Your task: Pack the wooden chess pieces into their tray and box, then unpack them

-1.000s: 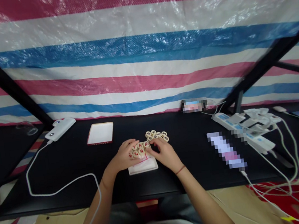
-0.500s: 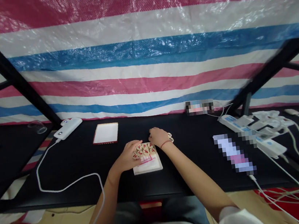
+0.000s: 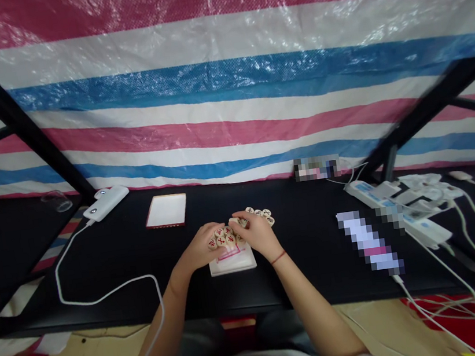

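Several round, cream xiangqi pieces (image 3: 221, 241) with red characters lie in rows at the far half of a shallow white box (image 3: 233, 265). A pink-printed clear sheet or pouch (image 3: 228, 252) shows in its near half. My left hand (image 3: 199, 247) curls around the left end of the rows, fingers on the far side and thumb on the near side. With fingers closed, my right hand (image 3: 257, 232) grips a piece (image 3: 234, 222) at the far right of the rows. Just beyond that hand, several loose pieces with dark characters (image 3: 259, 213) rest on the black table.
A white box lid (image 3: 166, 210) lies at the back left, near a white power bank (image 3: 107, 204) with a cable curving toward me. To the right are a blurred-out phone-like object (image 3: 371, 242) and a power strip (image 3: 399, 209) with tangled cords. A striped sheet (image 3: 227, 97) hangs behind.
My right hand has come back toward me from the loose pieces to the box's right edge with a piece in its fingers, uncovering more loose pieces. My left hand stays nearly still.
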Tool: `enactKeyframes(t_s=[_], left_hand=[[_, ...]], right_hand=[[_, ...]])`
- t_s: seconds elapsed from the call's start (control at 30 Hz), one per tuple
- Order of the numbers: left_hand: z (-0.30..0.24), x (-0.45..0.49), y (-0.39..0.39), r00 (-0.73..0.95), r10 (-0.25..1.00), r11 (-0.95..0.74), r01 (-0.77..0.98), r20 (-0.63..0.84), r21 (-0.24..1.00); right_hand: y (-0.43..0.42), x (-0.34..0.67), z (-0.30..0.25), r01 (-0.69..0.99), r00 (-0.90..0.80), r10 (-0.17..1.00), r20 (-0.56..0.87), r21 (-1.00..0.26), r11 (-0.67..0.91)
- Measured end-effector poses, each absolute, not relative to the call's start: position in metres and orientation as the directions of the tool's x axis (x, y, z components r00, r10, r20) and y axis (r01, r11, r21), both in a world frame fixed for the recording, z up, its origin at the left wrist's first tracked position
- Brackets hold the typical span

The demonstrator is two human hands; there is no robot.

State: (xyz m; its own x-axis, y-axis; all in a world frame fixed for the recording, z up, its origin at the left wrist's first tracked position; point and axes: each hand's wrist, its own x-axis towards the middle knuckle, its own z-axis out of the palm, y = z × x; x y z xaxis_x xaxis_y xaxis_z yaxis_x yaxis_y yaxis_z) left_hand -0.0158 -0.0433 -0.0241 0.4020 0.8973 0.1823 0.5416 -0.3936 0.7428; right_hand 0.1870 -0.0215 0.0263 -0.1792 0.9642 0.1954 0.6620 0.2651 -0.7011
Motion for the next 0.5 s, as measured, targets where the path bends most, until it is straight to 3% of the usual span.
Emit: enactKeyframes(t_s=[0.23, 0.37, 0.5], left_hand=[[-0.001, -0.007, -0.057, 0.271, 0.865, -0.487, 0.659, 0.423, 0.573], [0.004, -0.006, -0.074, 0.309, 0.856, -0.514, 0.602, 0.415, 0.611], [0.0, -0.012, -0.091, 0.232, 0.887, -0.456, 0.576, 0.399, 0.678]], right_hand=[[-0.051, 0.183, 0.029, 0.472, -0.268, 0.95, 0.16, -0.838, 0.275], [-0.059, 0.179, 0.03, 0.363, -0.305, 0.943, 0.132, -0.899, 0.244], [-0.065, 0.181, 0.017, 0.234, -0.284, 0.951, 0.119, -0.954, 0.189]])
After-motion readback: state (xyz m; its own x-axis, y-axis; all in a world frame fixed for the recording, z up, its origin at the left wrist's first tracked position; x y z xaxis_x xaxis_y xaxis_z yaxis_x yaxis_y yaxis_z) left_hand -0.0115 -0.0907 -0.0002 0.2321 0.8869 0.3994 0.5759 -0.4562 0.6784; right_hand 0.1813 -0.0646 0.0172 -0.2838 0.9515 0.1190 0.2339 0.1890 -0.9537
